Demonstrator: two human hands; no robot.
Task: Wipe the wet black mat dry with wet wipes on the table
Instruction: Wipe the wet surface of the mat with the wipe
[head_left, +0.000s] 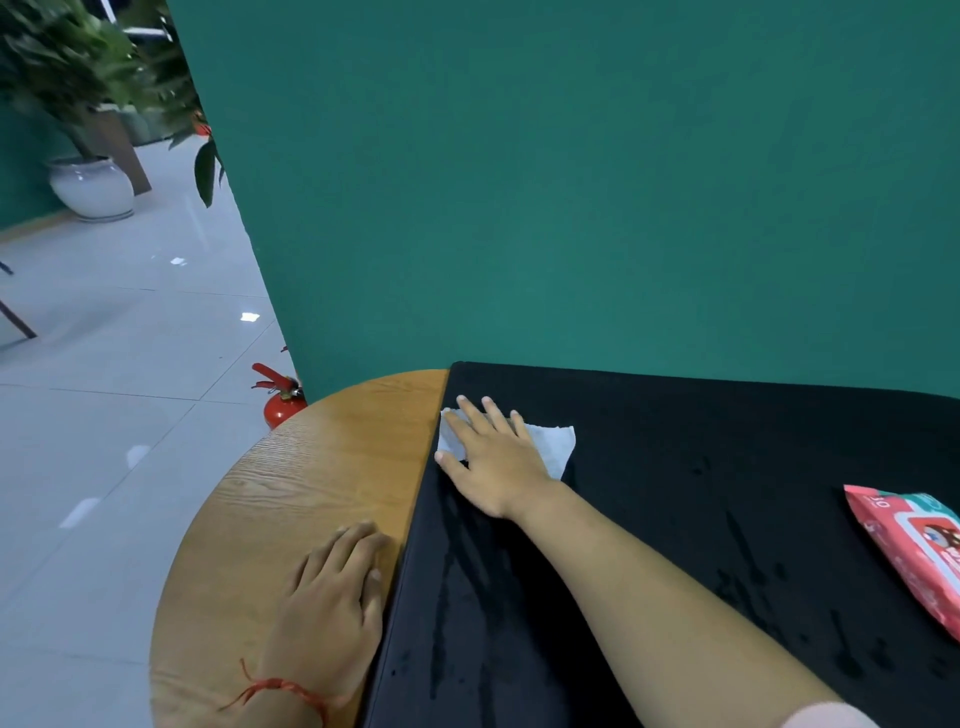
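Head view: one wipe (553, 441), one mat (701, 441)

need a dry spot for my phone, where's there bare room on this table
Bare wood of the table runs from the left hand to the far rim, left of the black mat. The mat is free between the wipe under the right hand and the wipes pack, but streaked wet. Crowded around both hands.

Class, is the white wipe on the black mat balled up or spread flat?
Spread flat: the wipe lies as a sheet under the right hand, edges showing either side.
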